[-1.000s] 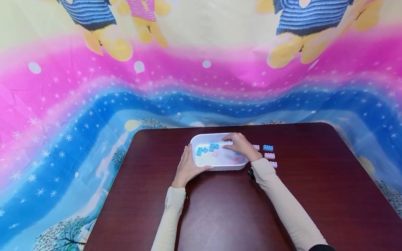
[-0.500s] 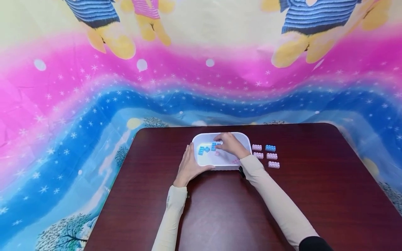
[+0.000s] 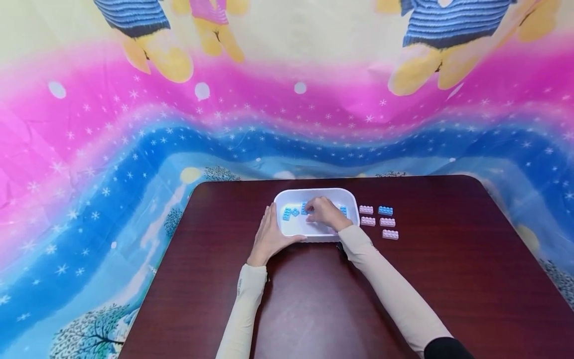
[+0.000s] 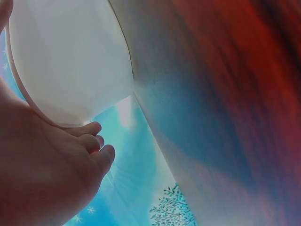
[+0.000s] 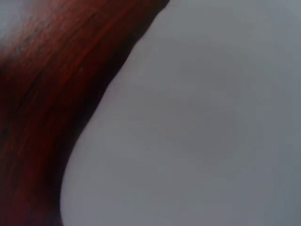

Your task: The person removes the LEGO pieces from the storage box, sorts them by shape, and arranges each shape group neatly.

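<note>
A white plastic tub (image 3: 291, 235) stands on the table, with blue toy building bricks (image 3: 287, 214) inside at the left. My left hand (image 3: 267, 239) lies around the tub's near left corner, its straight fingers along the left wall and the thumb along the front. In the left wrist view, the fingers (image 4: 91, 141) lie against the tub's outer side. My right hand (image 3: 326, 213) reaches down into the tub with bent fingers, the fingertips right at a blue brick (image 3: 304, 208). I cannot tell whether it holds a brick. Another blue brick (image 3: 343, 210) shows behind that hand.
To the right of the tub, several pink bricks (image 3: 387, 222) and one blue brick (image 3: 385, 210) lie in short rows on the dark red-brown table (image 3: 305, 299). A colourful printed cloth (image 3: 287, 124) hangs behind the table's far edge.
My right hand has moved left and lower inside the tub, covering the pink brick seen there earlier. More bricks on the right show from behind the arm. My left hand stays at the tub.
</note>
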A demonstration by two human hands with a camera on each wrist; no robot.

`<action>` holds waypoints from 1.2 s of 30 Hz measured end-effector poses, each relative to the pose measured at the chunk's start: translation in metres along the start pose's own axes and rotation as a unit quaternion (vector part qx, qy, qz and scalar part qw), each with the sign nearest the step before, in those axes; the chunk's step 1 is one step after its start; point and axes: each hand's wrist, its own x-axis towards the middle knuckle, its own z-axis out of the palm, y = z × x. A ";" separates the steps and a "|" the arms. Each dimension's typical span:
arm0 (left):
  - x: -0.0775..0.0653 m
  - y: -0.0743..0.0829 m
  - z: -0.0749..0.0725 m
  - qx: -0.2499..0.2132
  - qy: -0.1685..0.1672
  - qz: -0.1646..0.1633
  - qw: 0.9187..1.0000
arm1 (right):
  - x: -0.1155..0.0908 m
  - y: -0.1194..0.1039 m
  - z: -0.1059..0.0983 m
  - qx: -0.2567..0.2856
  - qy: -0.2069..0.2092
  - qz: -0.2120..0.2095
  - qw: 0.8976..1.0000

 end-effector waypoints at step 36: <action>0.000 0.004 0.001 0.001 0.004 -0.002 1.000 | -0.010 0.002 0.005 -0.031 0.028 -0.013 0.999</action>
